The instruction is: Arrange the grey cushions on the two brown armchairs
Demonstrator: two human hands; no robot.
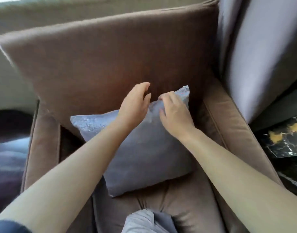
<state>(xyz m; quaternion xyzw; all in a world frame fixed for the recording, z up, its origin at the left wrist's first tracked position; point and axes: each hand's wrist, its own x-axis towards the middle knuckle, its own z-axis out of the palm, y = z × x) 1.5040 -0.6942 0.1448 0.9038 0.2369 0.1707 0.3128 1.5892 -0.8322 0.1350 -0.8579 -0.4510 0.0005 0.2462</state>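
On the seat of the brown armchair (pixel 231 128), one grey cushion (pixel 144 157) stood on its lower edge, tilted so that its upper right corner sat highest. Its top edge leaned toward the backrest (pixel 110 56); whether the two touched could not be told.

The left hand (pixel 136 105) lay across the cushion's top edge near the middle. Its fingers were spread and only gently curved, reaching toward the backrest, and they gripped nothing.

The right hand (pixel 175 115) was placed just beside the left, nearer the raised corner. Its fingers (pixel 166 98) were curled down onto the top edge and pinched the fabric there.

Both bare forearms crossed the cushion's face from the lower corners of the view.

A grey-clad knee (pixel 141 221) was at the seat's front edge. A grey upholstered panel (pixel 262 56) stood right of the armchair, with a black marble surface (pixel 285 142) carrying gold veining below it.
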